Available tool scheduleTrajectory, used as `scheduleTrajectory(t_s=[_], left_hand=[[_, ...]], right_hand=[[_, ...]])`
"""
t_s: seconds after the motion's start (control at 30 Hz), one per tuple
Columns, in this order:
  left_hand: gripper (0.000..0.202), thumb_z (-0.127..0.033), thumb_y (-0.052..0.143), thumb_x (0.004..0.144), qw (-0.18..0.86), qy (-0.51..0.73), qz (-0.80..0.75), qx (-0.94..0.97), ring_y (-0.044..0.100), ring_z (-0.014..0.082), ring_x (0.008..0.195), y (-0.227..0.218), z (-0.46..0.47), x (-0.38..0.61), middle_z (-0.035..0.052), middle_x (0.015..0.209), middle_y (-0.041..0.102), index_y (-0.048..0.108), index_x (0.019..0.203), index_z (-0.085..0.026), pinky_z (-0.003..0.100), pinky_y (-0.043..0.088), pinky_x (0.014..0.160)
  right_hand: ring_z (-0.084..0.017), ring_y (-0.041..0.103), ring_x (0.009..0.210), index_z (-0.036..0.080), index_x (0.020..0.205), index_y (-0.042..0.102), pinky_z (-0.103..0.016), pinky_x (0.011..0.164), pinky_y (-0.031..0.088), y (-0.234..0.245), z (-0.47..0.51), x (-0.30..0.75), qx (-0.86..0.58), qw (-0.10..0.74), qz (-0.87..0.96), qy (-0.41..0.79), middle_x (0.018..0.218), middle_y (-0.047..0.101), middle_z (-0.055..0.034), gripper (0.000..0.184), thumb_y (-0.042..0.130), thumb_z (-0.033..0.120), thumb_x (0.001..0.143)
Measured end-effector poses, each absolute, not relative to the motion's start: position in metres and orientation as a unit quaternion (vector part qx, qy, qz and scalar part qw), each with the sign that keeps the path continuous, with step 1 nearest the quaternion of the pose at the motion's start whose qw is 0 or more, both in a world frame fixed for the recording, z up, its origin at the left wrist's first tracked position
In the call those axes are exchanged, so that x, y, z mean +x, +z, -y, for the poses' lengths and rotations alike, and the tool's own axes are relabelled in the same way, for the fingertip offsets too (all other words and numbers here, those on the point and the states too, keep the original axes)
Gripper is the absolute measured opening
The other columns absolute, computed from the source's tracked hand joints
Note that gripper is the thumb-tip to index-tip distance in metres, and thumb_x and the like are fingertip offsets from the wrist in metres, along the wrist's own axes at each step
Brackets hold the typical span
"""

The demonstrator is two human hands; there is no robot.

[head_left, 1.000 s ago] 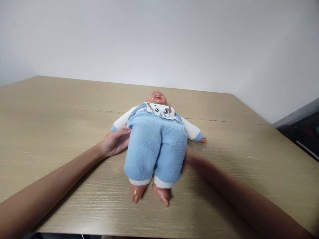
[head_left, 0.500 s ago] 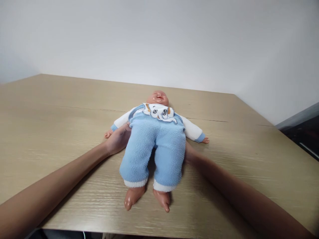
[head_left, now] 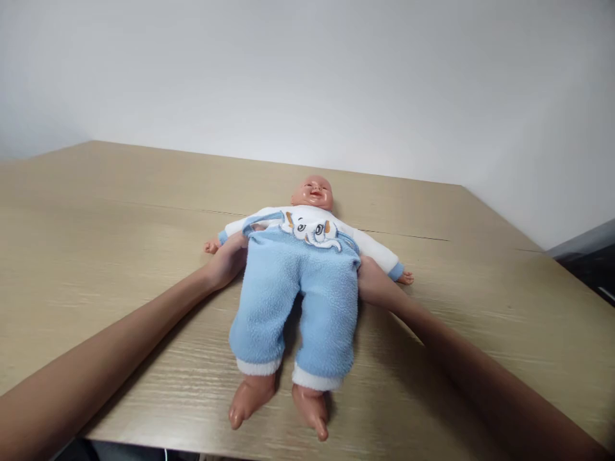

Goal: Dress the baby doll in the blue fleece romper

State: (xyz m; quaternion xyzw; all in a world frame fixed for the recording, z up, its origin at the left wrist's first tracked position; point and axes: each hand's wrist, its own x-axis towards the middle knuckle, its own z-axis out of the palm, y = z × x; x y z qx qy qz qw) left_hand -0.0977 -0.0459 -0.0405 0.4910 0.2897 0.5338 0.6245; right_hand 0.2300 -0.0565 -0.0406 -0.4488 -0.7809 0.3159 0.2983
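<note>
A baby doll (head_left: pixel 312 192) lies on its back, head away from me and bare feet toward me. It wears a white long-sleeved top and light blue fleece overalls (head_left: pixel 269 288) with an elephant face on the bib. My left hand (head_left: pixel 228 262) is closed on the overalls at their left side, a fingertip showing inside the waist below the strap. On the opposite side, my right hand (head_left: pixel 377 282) grips the fabric edge at the waist, its fingertips hidden by the cloth. The doll's arms stretch out to both sides beyond my hands.
The doll rests on a wide light wood table (head_left: pixel 144 186) with a thin seam across it. A pale wall (head_left: pixel 307 77) stands behind. Something dark (head_left: pixel 590 256) sits past the table's right edge.
The overalls' waist and bib have shifted toward me, showing more of the white top. The feet are nearer. My right hand has come out from beneath the doll's side to the waist.
</note>
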Motion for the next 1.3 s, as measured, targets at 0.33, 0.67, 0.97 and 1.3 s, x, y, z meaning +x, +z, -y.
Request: scheduleTrajectory(t_s=[0.33, 0.67, 0.97, 1.3], left_hand=[[0.031, -0.036, 0.077, 0.083, 0.619, 0.538, -0.306, 0.484, 0.068, 0.0251, 0.09, -0.034, 0.04, -0.108, 0.0073, 0.098, 0.075, 0.077, 0.107, -0.017, 0.033, 0.052, 0.077], [0.041, -0.061, 0.078, 0.098, 0.52, 0.481, -0.392, 0.588, 0.044, 0.0145, 0.067, -0.032, 0.02, -0.099, -0.0022, 0.079, 0.057, 0.072, 0.101, -0.02, 0.027, 0.035, 0.06], [0.041, -0.063, 0.068, 0.106, 0.412, 0.497, -0.4, 0.651, 0.049, 0.0163, 0.077, -0.042, 0.022, -0.097, -0.0014, 0.088, 0.059, 0.066, 0.101, -0.022, 0.028, 0.04, 0.069], [0.029, -0.051, 0.055, 0.115, 0.254, 0.558, -0.444, 0.654, 0.062, 0.0192, 0.091, -0.052, 0.019, -0.1, 0.0019, 0.096, 0.068, 0.062, 0.112, -0.023, 0.032, 0.048, 0.085]], right_hand=[[-0.027, 0.063, 0.104, 0.026, 0.099, 0.067, -0.041, 0.099, 0.053, -0.021, 0.062, 0.247, -0.375, 0.378, 0.651, 0.541, 0.104, 0.066, -0.0027, 0.019, 0.074, 0.037, 0.085], [-0.034, 0.071, 0.107, 0.029, 0.098, 0.059, -0.047, 0.097, 0.059, -0.017, 0.067, 0.213, -0.388, 0.505, 0.501, 0.586, 0.101, 0.075, -0.0063, 0.022, 0.059, 0.036, 0.077], [-0.021, 0.062, 0.08, 0.026, 0.085, 0.069, -0.033, 0.078, 0.055, 0.023, 0.044, 0.228, -0.448, 0.361, 0.6, 0.556, 0.082, 0.067, -0.0002, 0.025, 0.078, 0.049, 0.091], [-0.013, 0.035, 0.056, 0.025, 0.082, 0.061, -0.029, 0.053, 0.035, 0.022, 0.01, 0.21, -0.473, 0.361, 0.599, 0.536, 0.068, 0.048, 0.0062, 0.04, 0.082, 0.058, 0.094]])
